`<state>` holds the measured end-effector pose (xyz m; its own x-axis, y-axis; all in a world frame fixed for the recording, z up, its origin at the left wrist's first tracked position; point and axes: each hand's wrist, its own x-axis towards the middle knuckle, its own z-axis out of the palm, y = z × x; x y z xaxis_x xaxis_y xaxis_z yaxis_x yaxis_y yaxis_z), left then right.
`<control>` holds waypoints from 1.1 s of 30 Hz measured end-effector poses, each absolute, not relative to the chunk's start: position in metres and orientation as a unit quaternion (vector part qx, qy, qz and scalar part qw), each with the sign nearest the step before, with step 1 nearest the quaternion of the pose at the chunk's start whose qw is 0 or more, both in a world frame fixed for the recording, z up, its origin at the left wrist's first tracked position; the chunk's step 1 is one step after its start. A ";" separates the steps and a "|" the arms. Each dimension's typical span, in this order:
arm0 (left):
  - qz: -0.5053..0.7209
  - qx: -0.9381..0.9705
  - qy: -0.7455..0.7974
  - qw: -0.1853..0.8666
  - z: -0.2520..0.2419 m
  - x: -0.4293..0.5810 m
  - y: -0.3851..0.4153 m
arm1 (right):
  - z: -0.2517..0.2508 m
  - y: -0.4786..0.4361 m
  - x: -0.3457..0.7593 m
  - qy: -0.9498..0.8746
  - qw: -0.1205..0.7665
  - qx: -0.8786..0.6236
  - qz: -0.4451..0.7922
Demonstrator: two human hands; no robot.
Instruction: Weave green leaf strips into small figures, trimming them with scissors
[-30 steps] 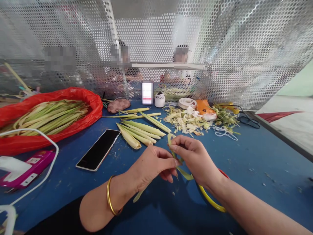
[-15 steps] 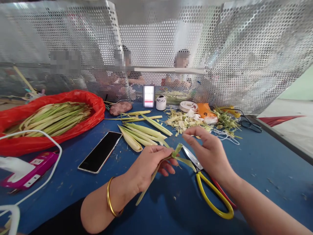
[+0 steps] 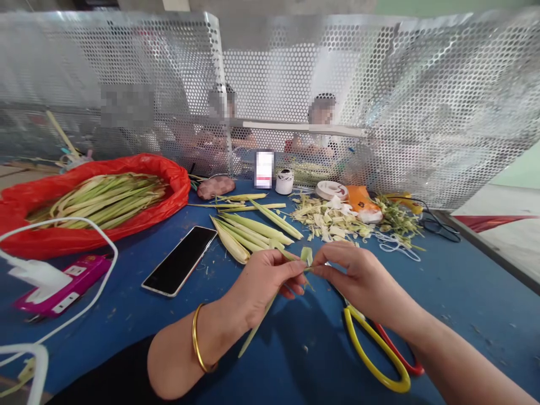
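My left hand (image 3: 261, 284), with a gold bangle on the wrist, is closed in a pinch on a thin green leaf strip (image 3: 258, 329) that hangs down toward me. My right hand (image 3: 358, 275) pinches the folded top end of the same strip (image 3: 306, 256), fingertip to fingertip with the left. Scissors (image 3: 375, 351) with yellow and red handles lie on the blue table (image 3: 442, 287) under my right wrist, partly hidden by it.
Rolled leaf cones (image 3: 248, 230) lie beyond my hands beside a black phone (image 3: 180, 260). A red bag of leaf strips (image 3: 101, 199) sits left, a pink device with white cable (image 3: 59, 284) near it. Leaf scraps (image 3: 333, 216), tape rolls and a perforated metal screen (image 3: 379, 112) stand behind; people sit beyond it.
My right hand lifted off the strip, uncovering the scissors, then came back to pinch its top end. The left hand kept hold throughout. The view shifted slightly.
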<state>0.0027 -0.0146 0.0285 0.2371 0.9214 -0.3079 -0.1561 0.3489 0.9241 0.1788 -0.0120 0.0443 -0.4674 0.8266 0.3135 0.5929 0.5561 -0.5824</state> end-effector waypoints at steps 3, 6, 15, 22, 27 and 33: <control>0.411 0.381 0.473 0.680 0.030 0.002 -0.014 | 0.040 -0.009 0.179 -0.842 0.299 -0.428 0.138; 0.418 0.353 0.455 0.703 0.032 0.000 -0.013 | 0.038 -0.012 0.178 -0.833 0.336 -0.434 0.069; 0.477 0.348 0.380 0.712 0.033 -0.001 -0.012 | 0.026 -0.037 0.148 -0.745 0.376 -0.498 0.236; 0.475 0.351 0.384 0.709 0.036 0.003 -0.016 | 0.010 -0.036 0.137 -0.698 0.415 -0.490 0.317; 0.482 0.329 0.395 0.710 0.032 0.003 -0.015 | 0.012 -0.035 0.141 -0.747 0.384 -0.470 0.272; 0.483 0.319 0.376 0.723 0.033 0.003 -0.015 | 0.014 -0.034 0.142 -0.786 0.369 -0.445 0.218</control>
